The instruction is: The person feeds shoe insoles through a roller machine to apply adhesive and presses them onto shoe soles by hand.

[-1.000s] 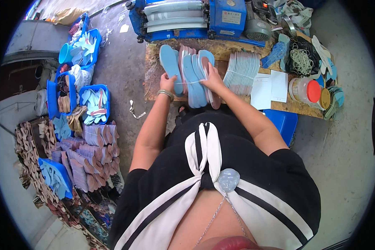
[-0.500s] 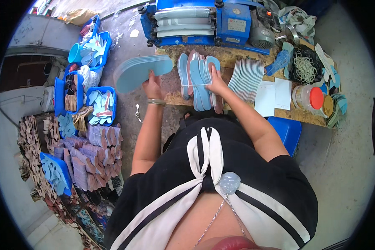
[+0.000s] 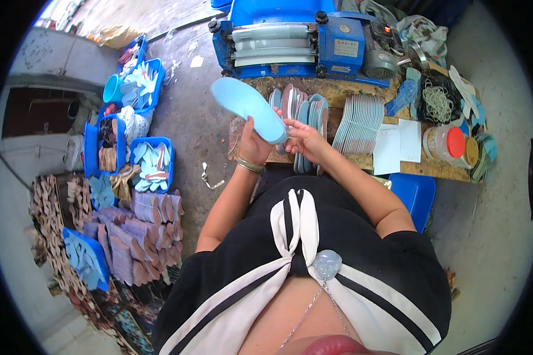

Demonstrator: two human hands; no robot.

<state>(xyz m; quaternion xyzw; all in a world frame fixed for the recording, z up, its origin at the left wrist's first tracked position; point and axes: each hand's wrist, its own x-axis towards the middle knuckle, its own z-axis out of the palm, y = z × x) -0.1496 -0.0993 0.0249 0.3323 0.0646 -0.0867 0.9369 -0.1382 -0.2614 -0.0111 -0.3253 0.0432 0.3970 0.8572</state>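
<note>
The light-blue insole [image 3: 246,109] hides much of the left hand's [image 3: 256,147] fingers; whether others lie beneath it is unclear. The right hand [image 3: 308,143] covers part of the banded insoles [image 3: 318,115]. Right, the worktable [image 3: 435,170] partly hides a blue bin [image 3: 419,195]. The far machine's [image 3: 336,71] label [image 3: 346,47] is too small.

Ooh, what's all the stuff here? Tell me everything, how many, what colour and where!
Held insole: at least one, light blue, upper middle
Insole bundles: several, blue and pinkish, on bench
Insole row: one, pale, bench, right of the bundles
Roller machine: one, blue and grey, bench back
Paper sheets: two, white, bench right
Jar: one, clear with red lid, bench right
String: one tangle, pale, bench right
Bins: at least six, blue, mostly left
Insole piles: many, pinkish-purple, left
Left hand: one, bare, holding the insole
Right hand: one, bare, at the insole's lower end
</note>
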